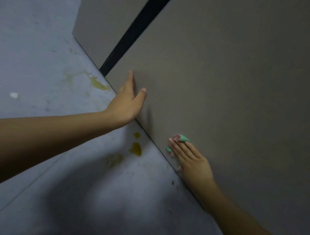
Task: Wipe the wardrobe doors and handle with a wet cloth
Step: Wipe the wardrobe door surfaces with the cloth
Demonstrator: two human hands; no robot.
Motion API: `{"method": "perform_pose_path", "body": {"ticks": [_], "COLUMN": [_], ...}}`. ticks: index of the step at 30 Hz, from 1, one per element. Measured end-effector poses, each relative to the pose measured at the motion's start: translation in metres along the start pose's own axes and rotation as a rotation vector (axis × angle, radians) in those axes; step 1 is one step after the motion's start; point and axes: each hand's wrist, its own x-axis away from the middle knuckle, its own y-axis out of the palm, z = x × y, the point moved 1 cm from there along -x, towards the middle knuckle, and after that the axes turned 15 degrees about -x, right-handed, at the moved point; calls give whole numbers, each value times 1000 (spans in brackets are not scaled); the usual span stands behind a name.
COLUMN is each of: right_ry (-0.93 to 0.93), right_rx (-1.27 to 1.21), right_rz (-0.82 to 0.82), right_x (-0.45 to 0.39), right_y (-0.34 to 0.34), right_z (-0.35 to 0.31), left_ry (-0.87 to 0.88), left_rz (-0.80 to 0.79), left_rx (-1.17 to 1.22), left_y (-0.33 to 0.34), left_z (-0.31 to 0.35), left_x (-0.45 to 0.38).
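Observation:
A plain grey wardrobe door (233, 78) fills the right and upper part of the head view, reaching down to the floor. My right hand (190, 158) presses a small green and pink cloth (182, 138) flat against the door near its bottom edge; only bits of the cloth show past my fingers. My left hand (128, 102) rests flat on the same door further left, fingers spread, holding nothing. A dark vertical gap (140, 25) separates this door from a second grey door (108, 10) to the left. No handle is in view.
The blue-grey floor (30, 63) runs along the door's bottom edge. Yellowish stains (136, 148) lie on it just below my hands, with another stain (97, 84) near the gap. A small white scrap (13, 95) lies at the left.

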Motion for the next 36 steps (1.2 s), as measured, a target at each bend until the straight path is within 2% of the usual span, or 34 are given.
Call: {"method": "perform_pose_path", "body": {"ticks": [3, 5, 7, 10, 11, 12, 13, 14, 15, 16, 17, 18, 20, 22, 27, 29, 30, 34, 36], "right_ry": [162, 203, 136, -28, -71, -36, 49, 170, 286, 261, 140, 143, 232, 386, 851, 933, 885, 444, 289], "right_rx": [-21, 33, 84, 210, 218, 247, 295, 363, 356, 219, 58, -12, -104, -111, -23, -58, -85, -120, -159], "right_rz": [108, 65, 46, 134, 12, -125, -118, -89, 9, 137, 231, 304, 589, 744, 842, 845, 840, 744, 486], "right_x": [14, 7, -14, -60, -67, -70, -73, -71, -64, -56, -53, -45, -17, 9, 29, 13, -2, -65, -78], "right_y": [-1, 8, 17, 2, -2, 0, 2, 7, 7, 9, 9, -8, -44, -72, -153, -175, -178, -142, -109], "right_z": [1, -1, -10, -18, -21, -26, -26, -26, -20, -13, -6, 6, 31, 53, 106, 113, 111, 72, 44], "left_ry": [9, 22, 24, 16, 10, -2, -8, -31, -43, -60, -82, -99, -110, -116, -73, -88, -107, -167, -158], "left_rz": [-68, -112, -147, -144, -142, -127, -97, -69, -25, 3, 12, 5, -20, -67, -92, -48, -10, 97, 110], "left_rx": [-65, -116, -143, -165, -164, -160, -156, -111, -58, 7, 87, 157, 229, 227, 170, 152, 155, 180, 155], "left_y": [5, 9, 8, 3, 0, -1, -2, 1, 4, 8, 13, 16, 14, 9, -13, -21, -25, -32, -36], "left_z": [8, 20, 34, 58, 63, 69, 77, 81, 88, 91, 93, 95, 98, 100, 110, 104, 100, 87, 83], "left_x": [17, 25, 28, 26, 24, 24, 24, 25, 26, 28, 30, 31, 30, 27, 31, 30, 29, 27, 28]}}
